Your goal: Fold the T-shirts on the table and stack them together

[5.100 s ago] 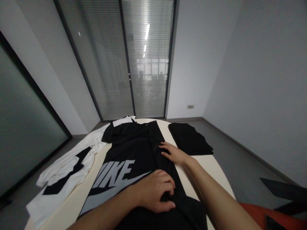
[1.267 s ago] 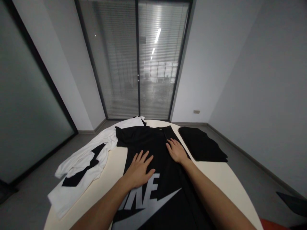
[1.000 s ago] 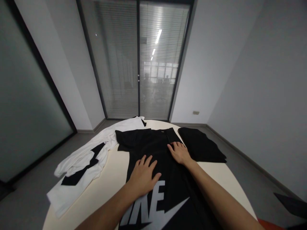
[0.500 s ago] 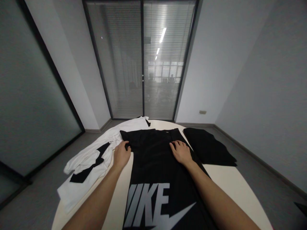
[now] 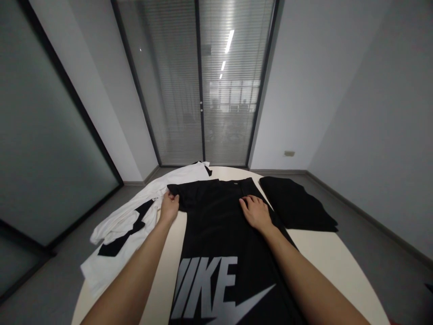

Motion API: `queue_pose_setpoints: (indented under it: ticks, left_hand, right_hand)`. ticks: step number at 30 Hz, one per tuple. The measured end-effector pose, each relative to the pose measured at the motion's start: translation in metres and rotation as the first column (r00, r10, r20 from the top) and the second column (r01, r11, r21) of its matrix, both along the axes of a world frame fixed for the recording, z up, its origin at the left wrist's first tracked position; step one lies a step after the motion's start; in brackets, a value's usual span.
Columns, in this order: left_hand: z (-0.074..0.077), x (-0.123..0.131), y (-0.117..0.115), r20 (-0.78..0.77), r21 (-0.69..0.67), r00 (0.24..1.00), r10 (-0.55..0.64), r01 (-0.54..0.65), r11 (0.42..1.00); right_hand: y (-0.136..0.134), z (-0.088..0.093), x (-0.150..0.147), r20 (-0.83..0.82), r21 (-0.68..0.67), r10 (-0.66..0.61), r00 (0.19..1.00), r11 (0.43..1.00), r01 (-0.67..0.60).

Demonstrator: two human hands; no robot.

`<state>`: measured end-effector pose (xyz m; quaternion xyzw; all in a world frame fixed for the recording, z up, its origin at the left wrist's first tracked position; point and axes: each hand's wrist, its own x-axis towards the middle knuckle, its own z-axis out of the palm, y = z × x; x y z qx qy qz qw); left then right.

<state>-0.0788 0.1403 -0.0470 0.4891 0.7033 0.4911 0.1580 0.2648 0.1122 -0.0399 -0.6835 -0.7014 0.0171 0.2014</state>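
Observation:
A black T-shirt (image 5: 216, 234) with a large grey logo lies flat on a round cream table (image 5: 324, 266), its right side folded inward. My left hand (image 5: 168, 207) is at the shirt's left sleeve, fingers curled round the sleeve edge. My right hand (image 5: 256, 212) rests flat on the folded right part near the collar, fingers spread.
A white and black garment (image 5: 128, 216) lies crumpled at the table's left edge. A folded black garment (image 5: 297, 205) lies at the far right of the table. Glass doors with blinds (image 5: 199, 85) stand beyond; grey walls lie left and right.
My left hand has left the shirt's chest and reached left to the sleeve, closing on its edge. My right hand has stayed near the collar.

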Motion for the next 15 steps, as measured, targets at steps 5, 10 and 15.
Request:
queue_pose_setpoints:
  ticks: [5,10,15]
  left_hand:
    - [0.0078,-0.0003,-0.0065,-0.05,0.03,0.999,0.002,-0.001,1.0]
    - [0.0083,-0.0028,-0.0077,-0.06,0.025,0.998,0.018,-0.017,1.0]
    - [0.0059,-0.0058,-0.0052,-0.04,0.035,0.998,-0.055,0.056,0.998]
  right_hand:
    - [0.0012,-0.0013,0.0006,0.025,0.009,0.0,1.0,1.0,0.0]
    - [0.0018,-0.0023,0.0013,0.026,0.01,0.006,1.0,1.0,-0.006]
    - [0.0026,-0.0035,0.0019,0.024,0.003,0.011,1.0,1.0,-0.011]
